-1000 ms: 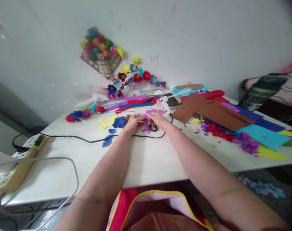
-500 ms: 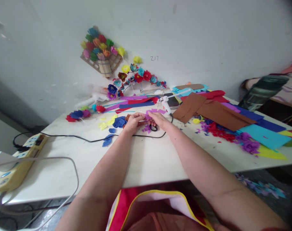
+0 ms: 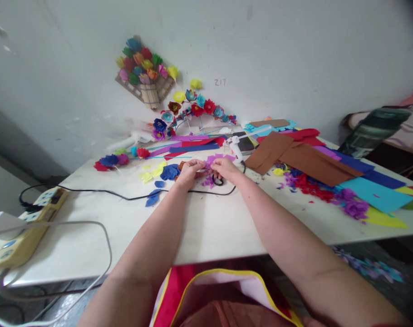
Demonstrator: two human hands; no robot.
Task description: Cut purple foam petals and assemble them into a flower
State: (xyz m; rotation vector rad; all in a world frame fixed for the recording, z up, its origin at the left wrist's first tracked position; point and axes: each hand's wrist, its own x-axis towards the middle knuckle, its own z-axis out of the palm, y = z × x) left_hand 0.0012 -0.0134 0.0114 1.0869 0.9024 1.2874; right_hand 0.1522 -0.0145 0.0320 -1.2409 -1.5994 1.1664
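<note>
In the head view, my left hand (image 3: 192,171) and my right hand (image 3: 224,169) meet over the middle of the table. Their fingers are pinched together around a small piece of purple paper (image 3: 209,162), partly covered by the fingertips. More purple scraps (image 3: 207,181) lie just below the hands, beside a black loop (image 3: 218,181) that looks like a scissors handle. To the left of my left hand are blue paper petals (image 3: 170,172) and yellow ones (image 3: 159,170). A white glue gun (image 3: 234,146) rests behind my right hand.
A black cord (image 3: 125,198) crosses the table to a power strip (image 3: 45,222) at left. Brown paper sheets (image 3: 315,161), red scraps (image 3: 310,185) and a purple paper flower (image 3: 354,203) lie at right. Finished paper flowers (image 3: 196,109) stand against the wall. A dark bottle (image 3: 373,131) is far right.
The fingers of my right hand have drawn in from a flatter pose to a pinch at the purple paper. My left hand stays nearly in place. The view has shifted slightly.
</note>
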